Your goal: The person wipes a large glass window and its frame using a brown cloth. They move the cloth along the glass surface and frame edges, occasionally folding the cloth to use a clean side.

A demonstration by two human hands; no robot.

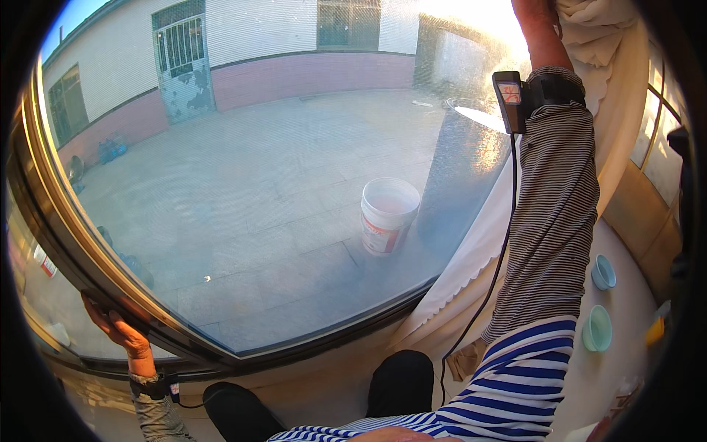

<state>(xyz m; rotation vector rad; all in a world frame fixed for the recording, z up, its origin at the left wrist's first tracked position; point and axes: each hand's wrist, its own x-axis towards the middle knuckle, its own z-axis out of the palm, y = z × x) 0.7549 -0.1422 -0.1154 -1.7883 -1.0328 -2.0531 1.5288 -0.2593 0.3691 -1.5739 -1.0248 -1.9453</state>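
At the lower left, the left hand (112,324) grips the gold-coloured window frame (44,199), fingers curled over its edge. Through the window pane (258,206), a white bucket (387,215) stands on the paved yard outside. To the right, the striped sleeve rises to the right hand (532,18), which reaches up beside the cream curtain (611,96); whether it grasps the curtain cannot be told. Two small turquoise bowls (598,328) sit on the sill at far right.

A pale ledge (626,295) carries two small teal bowls (597,328).
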